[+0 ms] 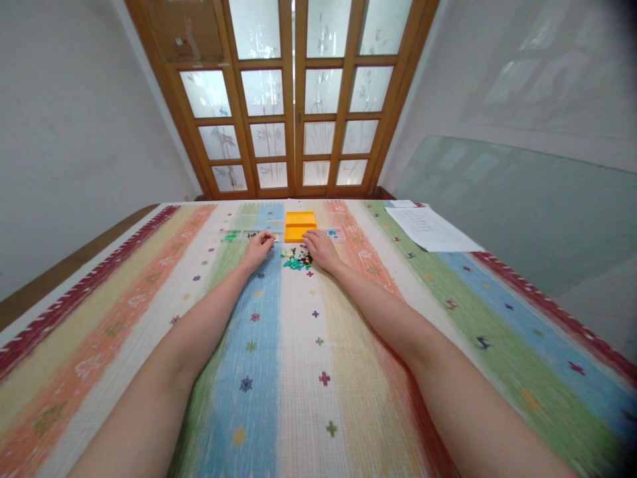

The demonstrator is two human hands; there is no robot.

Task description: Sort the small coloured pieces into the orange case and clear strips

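Note:
A small heap of tiny coloured pieces, green, blue, brown and pale, lies on the cloth between my hands. My left hand is left of the heap, fingertips pinched together by a clear plastic box; what they pinch is too small to make out. That box contains green pieces and dark brown pieces. My right hand rests at the heap's right side, fingers stretched forward and slightly bent beside an open orange box. No held piece shows there. Blue pieces are in a clear box right of the orange one.
A striped cloth covers the table. White paper sheets lie at the far right. Beyond the far edge stand wooden doors with glass panes. A pale glass panel leans along the right wall.

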